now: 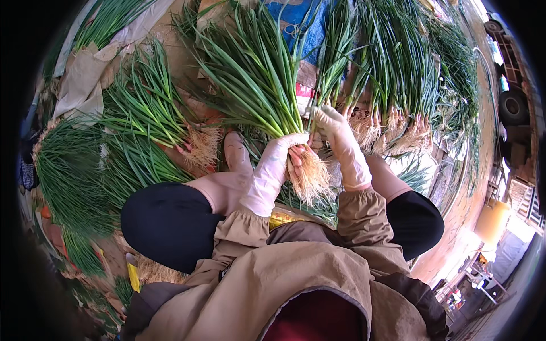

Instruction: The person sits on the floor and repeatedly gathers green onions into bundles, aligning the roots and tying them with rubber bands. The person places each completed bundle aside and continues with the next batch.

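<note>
My left hand [273, 166], in a pale glove, is closed around the lower stems of a large bunch of spring onions [260, 85]. Its pinkish bulbs and tangled, straw-coloured roots [311, 174] hang below the fist, and the long green leaves fan out away from me. Just right of the bunch is my gloved right hand [337, 136], slightly blurred, its fingers curled around a thin spring onion stalk [311, 126]. The stalk's pinkish lower end lies close beside the bunch.
Rooted spring onion bunches lie in a row [392, 76] at the upper right. Another bunch [158, 111] lies on the left, near a big heap of greens [72, 179]. A blue sheet [307, 30] is ahead. My bent knees flank my arms. A vehicle wheel [513, 107] stands at far right.
</note>
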Tool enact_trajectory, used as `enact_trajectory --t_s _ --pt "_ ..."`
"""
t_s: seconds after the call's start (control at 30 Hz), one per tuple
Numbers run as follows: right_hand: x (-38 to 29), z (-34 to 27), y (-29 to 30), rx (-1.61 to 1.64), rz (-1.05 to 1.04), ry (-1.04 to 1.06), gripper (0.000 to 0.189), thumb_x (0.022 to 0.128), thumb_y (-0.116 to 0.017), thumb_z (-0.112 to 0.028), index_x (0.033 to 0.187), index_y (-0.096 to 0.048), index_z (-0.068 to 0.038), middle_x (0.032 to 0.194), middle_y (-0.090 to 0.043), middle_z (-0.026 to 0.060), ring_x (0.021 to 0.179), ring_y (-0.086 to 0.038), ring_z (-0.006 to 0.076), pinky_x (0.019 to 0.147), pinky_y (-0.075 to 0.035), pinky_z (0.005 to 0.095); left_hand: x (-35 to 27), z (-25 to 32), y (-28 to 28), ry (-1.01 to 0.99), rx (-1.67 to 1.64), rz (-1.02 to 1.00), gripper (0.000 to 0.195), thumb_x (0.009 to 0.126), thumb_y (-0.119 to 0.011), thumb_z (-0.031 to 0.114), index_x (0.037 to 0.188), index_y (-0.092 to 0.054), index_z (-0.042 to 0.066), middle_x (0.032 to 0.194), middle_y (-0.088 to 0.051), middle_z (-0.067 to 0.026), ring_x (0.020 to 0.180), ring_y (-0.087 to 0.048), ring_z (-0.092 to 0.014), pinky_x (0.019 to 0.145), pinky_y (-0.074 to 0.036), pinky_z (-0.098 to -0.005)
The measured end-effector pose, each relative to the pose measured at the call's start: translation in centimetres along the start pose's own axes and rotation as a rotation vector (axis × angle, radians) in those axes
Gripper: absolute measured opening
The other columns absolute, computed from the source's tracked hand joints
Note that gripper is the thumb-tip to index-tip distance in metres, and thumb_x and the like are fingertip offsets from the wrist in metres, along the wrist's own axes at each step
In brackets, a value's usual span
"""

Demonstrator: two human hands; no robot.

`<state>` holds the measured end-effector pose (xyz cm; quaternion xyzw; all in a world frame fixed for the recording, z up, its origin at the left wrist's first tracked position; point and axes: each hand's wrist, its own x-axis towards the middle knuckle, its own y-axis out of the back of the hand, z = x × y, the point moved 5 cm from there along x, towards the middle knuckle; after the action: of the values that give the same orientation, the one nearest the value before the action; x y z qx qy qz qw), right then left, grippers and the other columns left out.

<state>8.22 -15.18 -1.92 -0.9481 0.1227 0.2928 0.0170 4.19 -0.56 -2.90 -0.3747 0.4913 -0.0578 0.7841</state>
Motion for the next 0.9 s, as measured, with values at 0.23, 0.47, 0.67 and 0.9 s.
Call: enact_trajectory --t_s 0.23,0.47,0.67,0.9 --pt "-1.9 -4.0 -4.2 -0.423 -0.112 0.462 0.014 0.098 -0.058 -0.015 0.102 -0.066 -0.004 0.072 -0.06 -0.0011 0.066 -0.055 0.0065 0.058 -0.045 0.0237 -0.8 0.8 0.7 -0.064 0.184 0.044 0.022 0.086 -0.066 0.021 0.077 -0.063 0.001 0.058 -0.059 -0.0072 0.043 -0.055 -0.017 0.042 -0.047 -0.028" --pt "4.2 7.7 1.4 -0.423 -0.338 0.269 0.027 0.1 -0.052 -0.027 0.109 -0.064 -0.004 0.079 -0.065 0.0047 0.07 -0.06 0.018 0.066 -0.05 0.0301 -1.2 0.3 -1.8 -0.038 -0.015 -0.108 0.021 0.086 -0.064 0.018 0.078 -0.066 -0.001 0.068 -0.064 -0.0089 0.053 -0.059 -0.016 0.055 -0.049 -0.0265" --pt "-0.4 -0.8 0.7 -0.48 -0.144 0.109 0.05 0.1 -0.051 -0.045 0.117 -0.064 0.0 0.096 -0.07 0.0138 0.087 -0.065 0.0252 0.08 -0.051 0.0373 0.9 -0.8 2.6 0.033 0.236 0.148 0.022 0.08 -0.069 0.018 0.072 -0.064 -0.001 0.06 -0.062 -0.0097 0.038 -0.054 -0.018 0.034 -0.04 -0.0287" --pt "2.9 -0.2 0.2 -0.11 -0.073 0.191 0.053 0.092 -0.065 -0.042 0.109 -0.064 0.008 0.086 -0.069 0.0203 0.079 -0.066 0.0206 0.076 -0.051 0.034 0.8 -0.4 1.5 -0.032 0.248 0.172 0.026 0.08 -0.074 0.024 0.071 -0.06 0.004 0.053 -0.055 -0.0066 0.036 -0.05 -0.016 0.032 -0.041 -0.0325"
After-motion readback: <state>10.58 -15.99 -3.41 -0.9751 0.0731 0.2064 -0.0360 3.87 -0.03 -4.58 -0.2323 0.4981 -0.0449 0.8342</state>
